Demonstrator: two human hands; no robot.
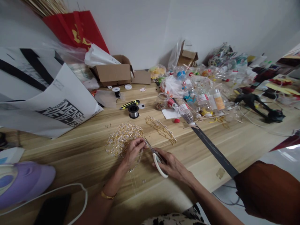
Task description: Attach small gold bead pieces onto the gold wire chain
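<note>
My left hand (134, 151) is closed in a pinch on a thin beaded chain (138, 162), which hangs in a loop below the fingers to the table. In my right hand (172, 165) is a pair of scissors (160, 168) with white handles, its blades pointing at the left fingertips. Whether the blades touch the chain is too small to tell. Beside the left hand lies a pile of gold and clear beaded pieces (124, 136). Several finished-looking beaded chains (161, 129) are laid out beyond the scissors. A small clear bit (143, 181) rests near my body.
Behind the pile are a wire spool (133, 112), a yellow-black utility knife (129, 104) and a cardboard box (113, 74). A white bag (51, 107) and a purple object (30, 182) stand left. Plastic bottles (185, 109) and a jar of beads (161, 101) crowd the back right.
</note>
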